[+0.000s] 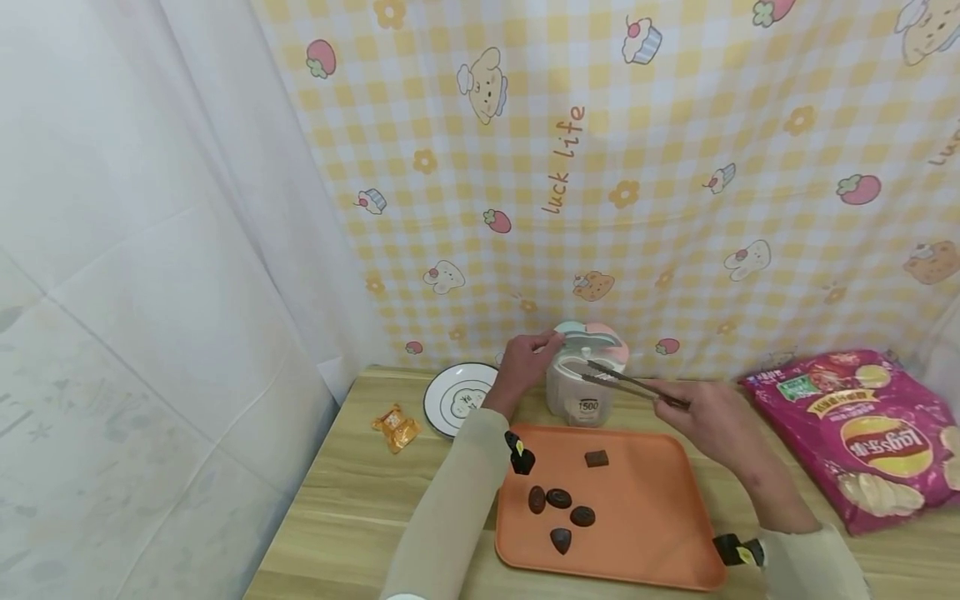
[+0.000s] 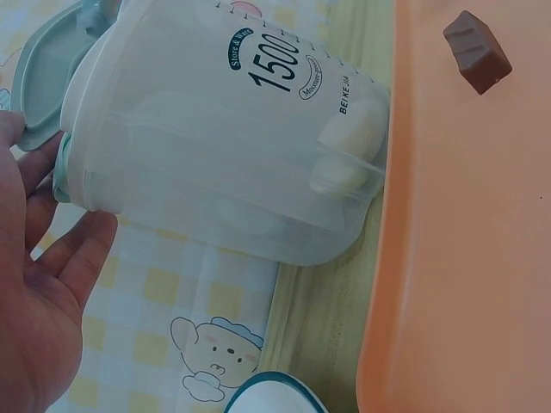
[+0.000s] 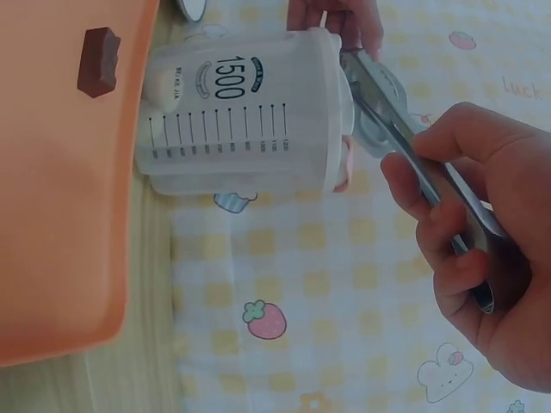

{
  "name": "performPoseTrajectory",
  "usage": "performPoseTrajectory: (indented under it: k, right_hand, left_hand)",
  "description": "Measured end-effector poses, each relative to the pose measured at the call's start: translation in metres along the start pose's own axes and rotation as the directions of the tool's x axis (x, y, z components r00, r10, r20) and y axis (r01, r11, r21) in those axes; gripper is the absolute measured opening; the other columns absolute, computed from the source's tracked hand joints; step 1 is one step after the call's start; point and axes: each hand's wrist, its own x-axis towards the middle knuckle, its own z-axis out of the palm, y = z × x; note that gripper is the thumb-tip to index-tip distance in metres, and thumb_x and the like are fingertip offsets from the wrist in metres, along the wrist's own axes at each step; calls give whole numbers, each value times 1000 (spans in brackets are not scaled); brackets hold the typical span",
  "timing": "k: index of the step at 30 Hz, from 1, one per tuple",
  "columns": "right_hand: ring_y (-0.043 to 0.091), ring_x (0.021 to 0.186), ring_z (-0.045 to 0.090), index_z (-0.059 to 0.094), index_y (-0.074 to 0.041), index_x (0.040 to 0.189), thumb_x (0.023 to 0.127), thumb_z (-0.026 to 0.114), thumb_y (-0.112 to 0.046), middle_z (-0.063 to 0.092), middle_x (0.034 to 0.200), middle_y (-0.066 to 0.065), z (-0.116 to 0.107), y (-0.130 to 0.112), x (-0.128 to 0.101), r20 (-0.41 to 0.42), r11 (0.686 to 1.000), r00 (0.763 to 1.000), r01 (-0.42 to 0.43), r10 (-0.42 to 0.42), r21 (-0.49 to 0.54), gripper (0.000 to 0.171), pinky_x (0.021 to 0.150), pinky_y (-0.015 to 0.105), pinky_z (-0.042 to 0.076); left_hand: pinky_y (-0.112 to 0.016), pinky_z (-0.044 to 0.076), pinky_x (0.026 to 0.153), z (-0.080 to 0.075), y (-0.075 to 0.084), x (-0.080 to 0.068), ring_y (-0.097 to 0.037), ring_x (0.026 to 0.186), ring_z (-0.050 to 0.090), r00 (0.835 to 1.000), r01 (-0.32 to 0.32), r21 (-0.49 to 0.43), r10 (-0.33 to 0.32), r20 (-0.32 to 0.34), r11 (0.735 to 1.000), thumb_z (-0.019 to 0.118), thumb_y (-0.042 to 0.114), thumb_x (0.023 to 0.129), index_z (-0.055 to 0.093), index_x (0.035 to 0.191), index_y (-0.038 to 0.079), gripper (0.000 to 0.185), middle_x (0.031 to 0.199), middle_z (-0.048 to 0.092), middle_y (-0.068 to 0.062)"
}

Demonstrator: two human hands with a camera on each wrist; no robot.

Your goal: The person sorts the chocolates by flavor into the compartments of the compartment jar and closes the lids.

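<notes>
**Readable print on the jar, the cloth and the bag**

The clear plastic container (image 2: 232, 129) bears the large number "1500" under a small arc reading "Store & Wise", an oval mark too small to read, and "BEIKEJIA" running beside it. In the right wrist view its side shows a graduated scale whose figures are too fine to read. The checked backdrop cloth (image 1: 675, 167) carries the words "luck life". The pink crisp bag (image 1: 862, 433) shows an inverted logo, not legible.

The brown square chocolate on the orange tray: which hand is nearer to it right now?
Right, by a little. The right hand holds tongs just right of the chocolate, above the tray. The left hand is further back, on the container lid.
</notes>
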Motion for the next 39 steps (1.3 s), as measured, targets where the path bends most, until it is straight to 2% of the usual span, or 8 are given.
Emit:
performPoseTrajectory:
  k: [6,9,16,21,27,34,36,39]
  right_hand:
    - [0,64,62,77,-7,121,90,78,-7,77,94,-3,-4,4,-14,73,999,997,19,-23,51,31,52,24,49]
    - [4,76,70,75,-6,124,93,77,-11,77,96,-5,-7,4,-26,142,997,990,-24,14,68,32,62,27,56]
    - [13,89,70,75,-9,124,94,77,-13,75,103,-9,-5,8,-59,201,989,974,-124,106,78,30,71,34,59]
    - [23,97,68,75,-6,118,88,82,-7,72,107,-1,3,18,-82,210,983,969,-153,128,103,31,76,37,60]
    - [11,95,66,77,-6,115,86,83,-7,72,105,-2,13,32,-106,251,966,955,-205,162,158,30,74,32,59]
    - [3,84,63,77,-5,110,78,86,2,72,97,-4,25,46,-130,112,979,993,-51,29,196,33,62,25,55]
    - [1,80,61,76,-3,110,80,85,1,71,96,-5,27,48,-133,137,972,990,-71,41,224,32,60,25,54]
    - [-1,78,58,75,0,112,84,83,-4,68,95,-6,27,49,-135,231,956,967,-161,103,247,29,61,25,54]
  left_hand:
    - [-37,47,106,1,-1,0,-17,131,57,1000,9,1,-9,-4,1000,59,53,102,72,129,15,49,136,65,6]
    - [-37,48,105,1,-1,0,-17,130,57,1000,13,4,-12,-10,1000,58,54,102,72,130,16,49,136,65,7]
    - [-35,48,104,1,0,0,-17,130,57,999,26,8,-26,-24,1000,58,56,101,71,130,15,52,137,63,7]
    - [-34,50,101,1,0,-1,-17,130,57,1000,18,-4,-18,-11,1000,57,55,102,72,129,15,50,138,63,6]
    - [-35,52,100,2,0,-1,-18,128,59,1000,11,-15,-11,-16,1000,59,53,102,73,129,14,49,136,64,5]
    - [-35,53,97,4,1,-3,-18,125,61,1000,12,-20,-13,-22,1000,57,56,102,72,130,15,52,137,64,7]
    - [-34,54,96,5,1,-4,-18,124,62,999,15,-26,-16,-32,1000,57,55,102,72,130,15,51,137,64,7]
    - [-33,54,96,5,0,-4,-18,123,63,999,12,-31,-13,-36,999,57,54,103,72,131,15,50,137,64,5]
